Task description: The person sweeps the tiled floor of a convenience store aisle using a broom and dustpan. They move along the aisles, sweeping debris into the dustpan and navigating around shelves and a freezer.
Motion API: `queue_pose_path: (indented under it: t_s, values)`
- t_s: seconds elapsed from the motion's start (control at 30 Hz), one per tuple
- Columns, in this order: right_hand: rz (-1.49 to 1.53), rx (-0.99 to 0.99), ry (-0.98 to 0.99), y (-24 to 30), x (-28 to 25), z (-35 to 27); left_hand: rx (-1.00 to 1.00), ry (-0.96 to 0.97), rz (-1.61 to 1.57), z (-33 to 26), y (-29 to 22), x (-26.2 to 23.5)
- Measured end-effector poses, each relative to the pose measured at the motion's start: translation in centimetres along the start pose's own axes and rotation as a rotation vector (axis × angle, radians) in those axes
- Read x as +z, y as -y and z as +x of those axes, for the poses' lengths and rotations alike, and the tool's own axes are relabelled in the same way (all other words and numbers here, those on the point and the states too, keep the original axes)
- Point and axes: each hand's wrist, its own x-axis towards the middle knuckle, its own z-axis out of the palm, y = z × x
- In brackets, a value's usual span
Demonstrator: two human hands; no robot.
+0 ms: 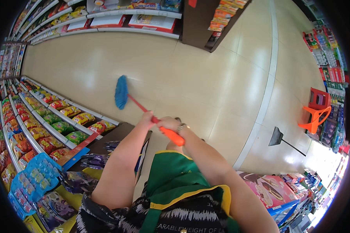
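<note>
Pale, glossy floor [85,58] runs between packed shelves, with snack bags [50,144] stacked close on the left. Out in the aisle, ahead and a little left of the person, is the mop [138,102]; whether its blue head [121,92] presses on the tiles or hovers just above them, I cannot tell.

A wide swing leftward could catch the lowest row and drag bags down, since the head is near that shelf edge. The orange grip [173,136] juts back past the hands toward the apron [175,171] — a hard pull might jab the body. Well off to the right, a dustpan [276,137] could trip anyone stepping that way without looking.

Both hands are closed on the handle, almost touching: the left hand [145,119] wraps the red pole nearer the head, the right hand [169,123] clasps it beside the orange end — though most of its fingertips are hidden.
</note>
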Motion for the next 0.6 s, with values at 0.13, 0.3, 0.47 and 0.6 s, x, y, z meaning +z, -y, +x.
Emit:
queue_pose_path:
  t_s: [0.13,0.3,0.47,0.6]
  values:
    - [0.294,0.083,-0.164,-4.3,-3.4,-8.8,-0.221,-0.267,0.223,-1.1,10.1,9.3]
    - [0.546,0.224,-0.471,-4.3,-2.3,-25.0,-0.495,0.198,0.501,-12.8,17.1,23.3]
    - [0.443,0.272,-0.779,-1.4,-0.6,-27.9,-0.614,0.562,0.719,-14.8,18.2,29.0]
    - [0.318,0.250,-0.716,5.1,-0.2,-31.5,-0.662,0.561,0.553,-18.3,11.6,31.4]
